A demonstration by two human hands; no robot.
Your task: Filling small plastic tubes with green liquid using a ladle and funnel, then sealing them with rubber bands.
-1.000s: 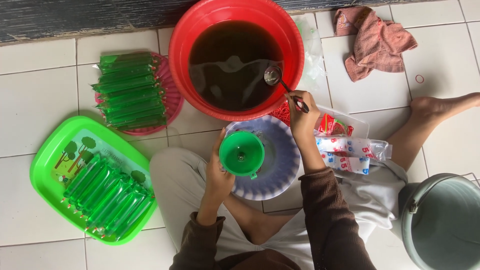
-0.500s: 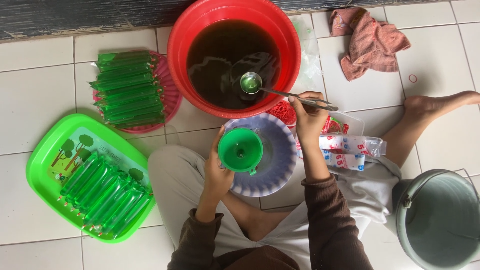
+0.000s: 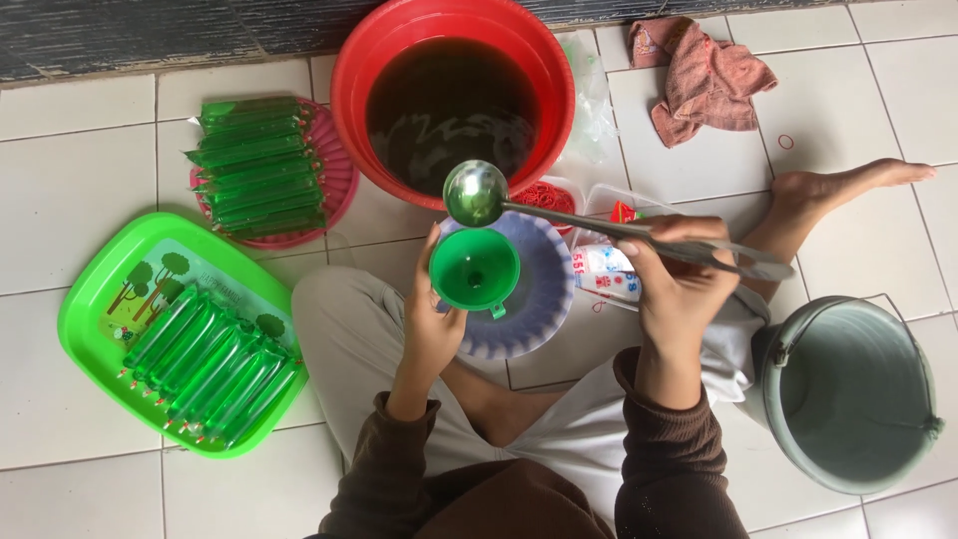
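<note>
Seated cross-legged on a white tiled floor [image 3: 60, 190]. Ahead, a big red basin [image 3: 351, 120] of dark liquid. At the right edge, a grey-green bucket [image 3: 848, 394], set just beside the knee. To the left, a bright green tray [image 3: 95, 299] bearing a row of filled green tubes [image 3: 210, 364]; beyond it, a pink plate [image 3: 339, 185] stacked with more of the same. Up at the far right, a crumpled pink cloth [image 3: 711, 85]. Between the knees and the basin, a blue-and-white ribbed plate [image 3: 544, 289], with small printed packets [image 3: 604, 274] just beside it.

Changed since half a second ago: ladle [image 3: 477, 194] lifted out of the basin and drawn back toward the body, bowl now clear of the red rim and hanging directly above the far edge of the green funnel [image 3: 474, 269] (a moment earlier it sat over the dark liquid). Funnel much where it was, over the ribbed plate.

Right hand [image 3: 679, 284] wrapped closed around the ladle's long metal handle, which runs out past the knuckles to the right; bowl well off to the left of that grasp. Left hand [image 3: 431, 324] curled about the funnel from below and the left, thumb up along its rim, mouth facing upward. Ladle bowl and funnel near each other; touching or not, cannot tell.
</note>
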